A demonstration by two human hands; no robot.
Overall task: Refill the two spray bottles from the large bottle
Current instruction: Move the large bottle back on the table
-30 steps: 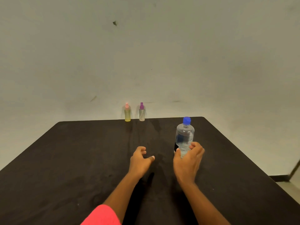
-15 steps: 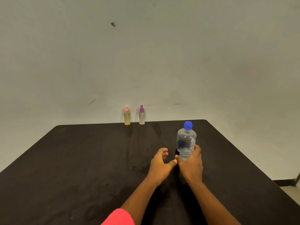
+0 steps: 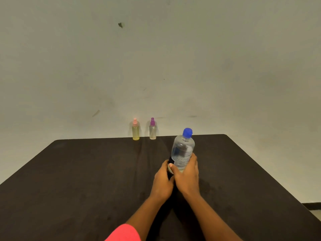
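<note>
A large clear bottle point(image 3: 183, 148) with a blue cap leans slightly right near the middle of the black table point(image 3: 78, 180). My right hand point(image 3: 187, 178) grips its lower half from the right. My left hand point(image 3: 162, 181) holds the bottle's base from the left, touching the right hand. Two small spray bottles stand upright at the table's far edge against the wall: a yellowish spray bottle point(image 3: 135, 130) with a pink top on the left, and a clear spray bottle point(image 3: 152, 129) with a purple top on the right. Both tops are on.
A plain pale wall point(image 3: 156, 58) rises just behind the table's far edge. The table's right edge runs diagonally toward the floor point(image 3: 314, 212) at the lower right. A pink-red sleeve point(image 3: 124, 233) shows at the bottom.
My left hand moved right and took hold of the bottle's base. The large bottle has tilted and shifted left and nearer, lifted in both hands.
</note>
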